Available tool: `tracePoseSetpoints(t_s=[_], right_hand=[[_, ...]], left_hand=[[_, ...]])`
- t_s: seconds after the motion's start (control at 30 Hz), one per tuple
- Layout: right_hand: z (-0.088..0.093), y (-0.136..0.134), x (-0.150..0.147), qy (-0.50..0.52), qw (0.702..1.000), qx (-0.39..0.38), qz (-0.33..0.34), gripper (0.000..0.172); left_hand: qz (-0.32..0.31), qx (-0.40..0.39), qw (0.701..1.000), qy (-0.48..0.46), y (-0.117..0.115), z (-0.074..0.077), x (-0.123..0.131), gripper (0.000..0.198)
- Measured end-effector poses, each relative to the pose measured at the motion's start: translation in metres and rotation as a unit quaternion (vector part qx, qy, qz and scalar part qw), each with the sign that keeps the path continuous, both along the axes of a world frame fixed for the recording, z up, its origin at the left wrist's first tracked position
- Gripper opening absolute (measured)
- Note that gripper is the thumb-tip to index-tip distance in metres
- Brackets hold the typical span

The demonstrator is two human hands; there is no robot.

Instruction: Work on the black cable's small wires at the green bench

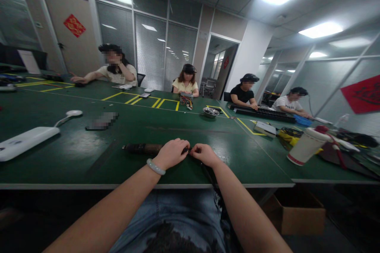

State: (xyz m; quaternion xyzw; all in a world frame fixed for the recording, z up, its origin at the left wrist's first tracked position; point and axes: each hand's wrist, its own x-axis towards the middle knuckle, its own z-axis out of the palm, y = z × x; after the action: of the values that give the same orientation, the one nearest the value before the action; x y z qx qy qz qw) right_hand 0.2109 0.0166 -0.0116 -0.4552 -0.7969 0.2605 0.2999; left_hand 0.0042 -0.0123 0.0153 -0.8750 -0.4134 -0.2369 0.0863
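Note:
A dark, pen-shaped electric screwdriver (144, 149) with a brown middle lies across the green table in front of me, its narrow tip pointing left. My left hand (175, 152), with a pale bangle at the wrist, is closed around its right end. My right hand (204, 154) meets it there, thumb and finger pinched on a small dark part at the end of a black cable (208, 172). That cable runs below the right hand toward the table's front edge. My fingers hide most of the spot where the two parts meet.
To the left are a white device (28, 142) with a corded round end and a phone (102, 120). A metal bowl (211, 112) of small parts sits further back. At right stand a paper cup (307, 146) and a white box (265, 128). Several people work across the table.

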Motion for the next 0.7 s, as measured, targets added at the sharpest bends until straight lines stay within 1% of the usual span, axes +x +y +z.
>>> tracePoseSetpoints(t_s=[0.1,0.23,0.4,0.7], right_hand=[[0.0010,-0.0010,0.0002,0.000,1.000,0.003,-0.001,0.015],[0.0003,-0.0013,0.0002,0.000,1.000,0.003,-0.003,0.015],[-0.0020,0.0002,0.0007,-0.001,1.000,0.008,-0.004,0.016],[-0.0021,0.0005,0.0013,0.002,1.000,0.009,0.001,0.017]], left_hand=[[0.002,0.000,1.000,-0.009,-0.0004,-0.0001,-0.0002,0.010],[-0.021,0.000,1.000,0.000,-0.0016,0.0016,-0.0005,0.008],[-0.028,0.002,1.000,0.009,-0.0014,0.0028,-0.0009,0.009],[0.001,-0.006,1.000,-0.010,-0.0007,0.0007,0.0000,0.010]])
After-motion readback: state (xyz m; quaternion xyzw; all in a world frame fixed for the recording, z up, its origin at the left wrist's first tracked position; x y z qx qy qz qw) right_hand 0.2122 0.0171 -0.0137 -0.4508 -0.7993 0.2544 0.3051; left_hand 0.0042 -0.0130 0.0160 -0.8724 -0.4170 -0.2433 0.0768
